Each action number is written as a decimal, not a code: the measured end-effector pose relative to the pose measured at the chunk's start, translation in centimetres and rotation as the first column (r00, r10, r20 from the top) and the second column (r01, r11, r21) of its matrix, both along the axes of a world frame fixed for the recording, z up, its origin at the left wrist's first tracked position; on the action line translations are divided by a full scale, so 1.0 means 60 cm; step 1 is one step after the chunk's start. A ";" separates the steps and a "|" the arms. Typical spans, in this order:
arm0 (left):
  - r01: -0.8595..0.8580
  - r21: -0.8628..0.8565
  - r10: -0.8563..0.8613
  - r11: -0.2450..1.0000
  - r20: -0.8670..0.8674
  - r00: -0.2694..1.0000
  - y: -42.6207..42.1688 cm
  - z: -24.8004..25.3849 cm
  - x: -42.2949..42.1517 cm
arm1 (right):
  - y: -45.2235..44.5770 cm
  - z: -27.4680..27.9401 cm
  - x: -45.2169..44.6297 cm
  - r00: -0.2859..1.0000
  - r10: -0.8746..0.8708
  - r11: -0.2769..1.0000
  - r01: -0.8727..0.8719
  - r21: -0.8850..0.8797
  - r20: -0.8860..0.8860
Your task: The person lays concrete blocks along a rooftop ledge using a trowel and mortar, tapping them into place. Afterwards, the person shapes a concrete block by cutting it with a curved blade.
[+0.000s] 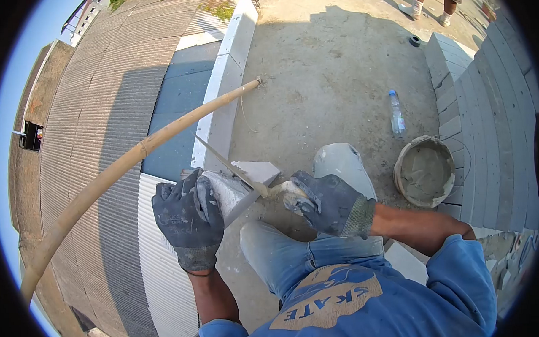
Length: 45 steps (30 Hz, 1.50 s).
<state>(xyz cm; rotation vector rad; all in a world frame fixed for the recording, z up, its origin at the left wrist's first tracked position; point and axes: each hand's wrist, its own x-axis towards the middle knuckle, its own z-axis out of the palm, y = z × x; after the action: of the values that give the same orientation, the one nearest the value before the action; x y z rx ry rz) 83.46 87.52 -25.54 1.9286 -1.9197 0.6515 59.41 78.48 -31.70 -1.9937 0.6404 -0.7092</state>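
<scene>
My left hand [191,216], in a dark grey glove, grips a white lightweight block [227,194] at its left end. My right hand [333,202], gloved too, is closed round the handle of a trowel [225,161]. The trowel's blade is seen nearly edge-on, slanting up and left above the block, with pale mortar near its neck. Another white block piece [259,170] lies just beyond. Whether the blade touches the block, I cannot tell.
A mortar bucket [398,174] stands right of my knees beside stacked grey blocks [488,131]. A plastic bottle [396,113] lies on the concrete floor [320,77]. A bamboo pole [141,150] crosses the low white block wall [220,105], left of which are corrugated roofs. Another person's legs [418,0] show far off.
</scene>
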 end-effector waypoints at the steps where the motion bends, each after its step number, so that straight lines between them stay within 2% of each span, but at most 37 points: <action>1: 0.002 -0.011 -0.002 1.000 0.000 1.000 0.004 -0.002 0.000 | 0.003 -0.029 0.004 0.969 0.108 0.993 -0.096 0.067 -0.222; 3: 0.001 -0.041 -0.001 0.999 -0.002 1.000 -0.006 -0.002 0.002 | -0.020 -0.026 0.002 0.953 0.137 0.987 -0.107 0.121 -0.270; 5: -0.012 0.016 0.013 1.000 -0.044 0.999 -0.003 0.001 0.001 | -0.019 0.014 -0.006 0.991 0.019 1.000 -0.016 0.025 -0.134; 6: -0.016 0.024 0.017 1.000 -0.047 0.999 -0.003 -0.001 0.002 | -0.016 0.023 -0.005 0.990 0.024 0.999 -0.020 0.033 -0.137; 8: -0.005 0.010 0.005 1.000 -0.002 1.000 -0.004 -0.001 0.003 | -0.008 0.035 -0.004 0.964 -0.105 0.994 0.107 0.006 0.244; 9: -0.002 0.011 0.002 1.000 -0.002 1.000 -0.002 -0.003 0.004 | -0.007 0.015 -0.001 0.964 -0.109 0.994 0.110 0.006 0.244; 10: 0.015 -0.012 -0.015 1.000 0.000 1.000 -0.002 -0.005 0.005 | -0.011 0.006 0.012 0.999 -0.006 0.999 0.004 0.047 0.034; 11: 0.037 -0.038 -0.037 0.999 0.005 0.999 -0.006 -0.002 0.004 | -0.014 0.008 0.020 0.980 0.103 0.991 -0.086 0.107 -0.168; 12: 0.041 -0.061 -0.040 0.997 0.005 0.999 -0.014 -0.001 0.005 | -0.027 0.013 0.016 0.969 0.121 0.993 -0.117 0.031 -0.214; 13: 0.015 -0.037 -0.014 0.999 0.008 1.000 -0.011 0.000 0.004 | -0.034 0.014 0.010 0.967 0.128 0.992 -0.125 0.030 -0.219; 15: -0.013 0.023 0.012 1.000 0.010 1.000 0.001 -0.002 -0.001 | -0.030 0.037 0.006 0.998 0.013 1.000 -0.012 -0.013 0.053; 16: -0.024 0.014 0.024 1.000 0.002 1.000 0.000 -0.003 -0.002 | -0.026 0.045 0.009 0.987 -0.078 0.997 0.080 -0.005 0.141; 17: -0.036 0.006 0.036 0.999 -0.006 0.999 0.001 -0.001 -0.003 | -0.017 0.022 0.017 0.987 -0.076 0.997 0.077 -0.002 0.143; 18: -0.035 0.000 0.035 0.999 -0.002 0.999 0.002 0.000 -0.001 | -0.009 -0.019 0.029 0.995 0.010 0.999 -0.005 0.043 -0.103; 19: -0.010 -0.031 0.011 0.999 0.026 1.000 0.003 -0.003 0.000 | -0.007 -0.039 0.033 0.935 0.102 0.992 -0.071 0.104 -0.340; 20: 0.020 -0.058 -0.017 0.998 0.053 0.998 0.002 -0.003 0.000 | -0.011 -0.027 0.028 0.936 0.092 0.993 -0.063 0.098 -0.339; 21: 0.017 -0.081 -0.013 0.997 0.049 0.999 -0.007 -0.002 -0.001 | -0.031 -0.004 0.023 0.965 0.068 0.998 -0.066 0.019 -0.252; 23: 0.006 0.003 -0.006 1.000 -0.072 0.997 0.002 0.000 -0.003 | -0.035 0.024 0.017 0.996 0.067 0.995 -0.072 -0.072 -0.067; 24: 0.005 0.007 -0.004 1.000 -0.071 0.997 0.003 0.000 -0.003 | -0.032 0.028 0.020 0.995 0.069 0.995 -0.073 -0.069 -0.065; 26: -0.020 0.021 0.020 1.000 -0.002 1.000 0.004 0.002 -0.004 | -0.022 0.034 0.023 0.980 -0.130 0.991 0.125 0.038 0.148; 27: -0.016 0.016 0.016 1.000 0.002 1.000 0.005 0.000 -0.003 | -0.017 0.000 0.029 0.979 -0.133 0.991 0.129 0.034 0.152; 28: -0.016 -0.011 0.016 1.000 0.019 1.000 0.006 -0.007 0.001 | -0.013 -0.066 0.042 0.995 -0.020 0.999 0.023 0.034 -0.095; 29: -0.009 -0.033 0.011 0.999 0.038 0.999 0.005 -0.009 0.003 | -0.011 -0.101 0.046 0.939 0.089 0.995 -0.072 0.066 -0.333; 30: 0.001 -0.049 0.002 0.999 0.043 0.999 -0.003 -0.005 0.003 | -0.025 -0.095 0.040 0.923 0.097 0.995 -0.082 0.056 -0.371; 31: 0.001 -0.036 0.000 0.999 0.043 0.999 -0.004 -0.001 0.002 | -0.035 -0.062 0.035 0.922 0.098 0.995 -0.086 0.050 -0.374; 33: -0.014 0.008 0.013 1.000 0.037 0.999 0.005 -0.003 0.002 | -0.033 0.012 0.022 0.997 0.010 0.974 0.007 0.228 -0.072; 34: -0.026 0.020 0.026 0.999 0.008 1.000 0.004 -0.002 0.003 | -0.031 0.012 0.025 0.997 0.013 0.971 0.005 0.239 -0.072; 36: -0.024 0.028 0.025 0.999 -0.019 1.000 -0.002 0.000 0.002 | -0.028 0.014 0.024 0.991 -0.114 0.993 0.113 0.020 0.073; 37: -0.011 0.011 0.011 1.000 -0.024 1.000 -0.003 0.000 0.000 | -0.029 -0.008 0.028 0.990 -0.121 0.993 0.120 0.019 0.072; 38: 0.003 -0.011 -0.003 1.000 -0.029 1.000 -0.003 0.002 -0.002 | -0.032 -0.051 0.038 0.992 -0.003 0.999 0.009 0.048 -0.130; 39: 0.014 -0.017 -0.015 1.000 -0.025 1.000 -0.005 0.004 -0.001 | -0.036 -0.076 0.045 0.940 0.117 0.991 -0.090 0.098 -0.319; 41: -0.011 0.007 0.011 1.000 -0.006 1.000 -0.007 0.002 0.006 | -0.053 -0.052 0.045 0.913 0.147 0.989 -0.122 0.089 -0.381; 43: -0.002 -0.009 0.002 1.000 -0.005 1.000 -0.008 0.001 0.007 | -0.052 0.001 0.040 0.993 -0.049 0.998 0.052 0.028 -0.105; 44: 0.020 -0.035 -0.020 0.999 0.003 1.000 -0.010 0.002 0.007 | -0.048 -0.003 0.044 0.993 -0.047 0.998 0.052 0.039 -0.105; 45: 0.023 -0.029 -0.022 0.999 0.004 1.000 -0.010 0.002 0.008 | -0.044 -0.005 0.047 0.997 -0.080 0.996 0.079 0.048 0.018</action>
<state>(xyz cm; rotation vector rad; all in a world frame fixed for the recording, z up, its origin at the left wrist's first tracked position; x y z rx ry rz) 83.94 86.90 -25.44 1.8866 -1.9204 0.6737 62.24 75.84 -32.02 -1.9246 0.7213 -0.7544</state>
